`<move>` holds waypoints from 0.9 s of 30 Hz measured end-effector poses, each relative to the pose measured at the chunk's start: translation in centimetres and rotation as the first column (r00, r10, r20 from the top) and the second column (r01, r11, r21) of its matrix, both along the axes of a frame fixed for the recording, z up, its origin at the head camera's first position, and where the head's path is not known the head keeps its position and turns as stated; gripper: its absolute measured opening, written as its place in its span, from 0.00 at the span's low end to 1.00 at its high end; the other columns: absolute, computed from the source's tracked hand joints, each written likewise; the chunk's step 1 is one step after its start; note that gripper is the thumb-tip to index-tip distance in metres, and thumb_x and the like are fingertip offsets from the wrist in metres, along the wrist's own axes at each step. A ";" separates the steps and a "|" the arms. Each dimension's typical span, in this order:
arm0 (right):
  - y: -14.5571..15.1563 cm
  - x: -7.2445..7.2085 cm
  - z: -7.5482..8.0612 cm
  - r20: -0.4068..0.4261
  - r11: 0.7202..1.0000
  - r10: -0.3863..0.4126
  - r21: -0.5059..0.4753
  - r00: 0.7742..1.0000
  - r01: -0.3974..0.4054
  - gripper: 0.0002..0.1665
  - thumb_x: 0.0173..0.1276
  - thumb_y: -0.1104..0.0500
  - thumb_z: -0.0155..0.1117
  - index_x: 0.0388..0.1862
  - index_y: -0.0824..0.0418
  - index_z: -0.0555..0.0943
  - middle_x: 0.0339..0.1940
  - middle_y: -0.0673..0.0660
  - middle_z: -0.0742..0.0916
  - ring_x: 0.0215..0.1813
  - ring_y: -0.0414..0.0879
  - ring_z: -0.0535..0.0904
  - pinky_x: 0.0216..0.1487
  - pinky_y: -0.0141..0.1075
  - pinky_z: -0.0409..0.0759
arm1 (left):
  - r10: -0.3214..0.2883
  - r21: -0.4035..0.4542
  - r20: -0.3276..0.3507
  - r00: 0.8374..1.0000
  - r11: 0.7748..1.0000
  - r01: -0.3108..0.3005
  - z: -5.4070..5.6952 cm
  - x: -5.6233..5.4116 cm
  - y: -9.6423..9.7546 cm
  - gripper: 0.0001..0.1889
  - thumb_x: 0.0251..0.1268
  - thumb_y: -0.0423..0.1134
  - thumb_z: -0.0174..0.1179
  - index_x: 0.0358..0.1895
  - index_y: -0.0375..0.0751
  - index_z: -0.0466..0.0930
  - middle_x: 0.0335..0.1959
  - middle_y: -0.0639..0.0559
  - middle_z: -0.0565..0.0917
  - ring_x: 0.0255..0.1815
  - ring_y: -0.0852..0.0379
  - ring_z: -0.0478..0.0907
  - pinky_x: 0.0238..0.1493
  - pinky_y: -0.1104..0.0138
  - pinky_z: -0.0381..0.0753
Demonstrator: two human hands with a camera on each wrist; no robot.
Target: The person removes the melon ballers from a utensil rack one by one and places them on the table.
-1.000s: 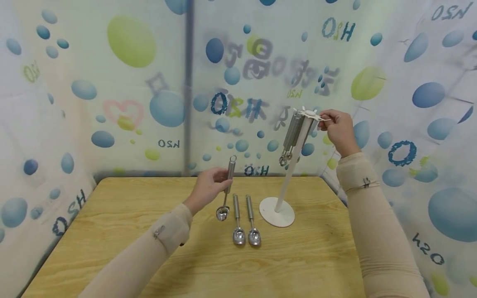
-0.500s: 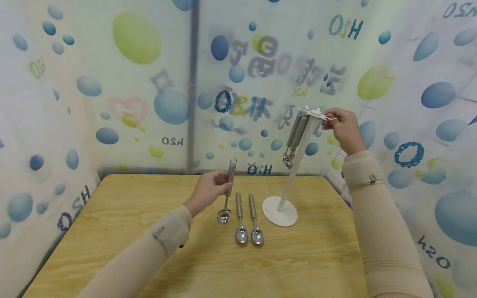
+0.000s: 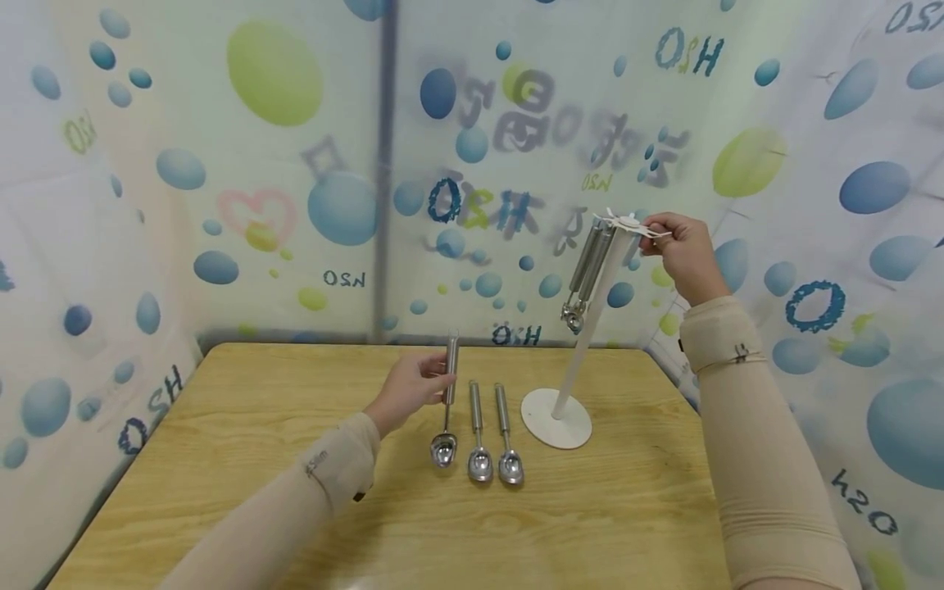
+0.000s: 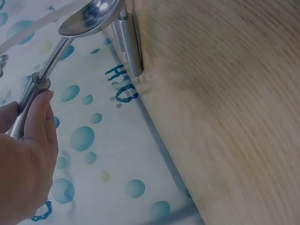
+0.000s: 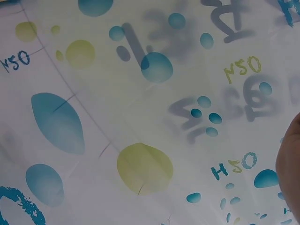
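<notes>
My left hand (image 3: pixel 413 392) pinches the steel handle of an ice cream scoop (image 3: pixel 443 451) between thumb and fingers. The scoop's bowl points down, close over the table; whether it touches is unclear. In the left wrist view, the left hand (image 4: pixel 29 159) grips the handle below the shiny bowl (image 4: pixel 93 18). Beside it lie two similar scoops, a middle one (image 3: pixel 480 465) and a right one (image 3: pixel 510 468). My right hand (image 3: pixel 686 256) pinches a hooked arm on top of a white utensil stand (image 3: pixel 583 352). Only this hand's edge (image 5: pixel 289 171) shows in the right wrist view.
Several steel-handled utensils (image 3: pixel 587 266) hang from the stand's left side. Its round white base (image 3: pixel 555 419) rests on the wooden table (image 3: pixel 590 524), right of the scoops. A patterned curtain (image 3: pixel 332 205) encloses the table behind and at the sides.
My left hand has lowered its scoop toward the table, beside the two lying ones. The hanging utensils have shifted slightly around the stand's top. My right hand keeps its hold; the head view has shifted slightly.
</notes>
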State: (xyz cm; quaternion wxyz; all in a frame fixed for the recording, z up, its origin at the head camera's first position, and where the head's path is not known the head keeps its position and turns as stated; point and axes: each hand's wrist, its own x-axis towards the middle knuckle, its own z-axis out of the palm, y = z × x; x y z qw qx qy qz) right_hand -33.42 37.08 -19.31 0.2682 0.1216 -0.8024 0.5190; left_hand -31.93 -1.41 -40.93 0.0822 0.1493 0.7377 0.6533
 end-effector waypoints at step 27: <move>0.0 -0.1 -0.2 0.015 1.000 -0.022 -0.019 1.000 0.022 0.13 0.79 0.63 0.53 0.37 0.62 0.85 0.24 0.48 0.82 0.32 0.39 0.79 0.39 0.25 0.82 | 0.113 -0.059 0.213 0.971 0.993 -0.103 -3.3 -1.7 0.9 0.28 0.69 0.26 0.63 0.70 0.29 0.69 0.56 0.32 0.76 0.52 0.41 0.82 0.48 0.59 0.87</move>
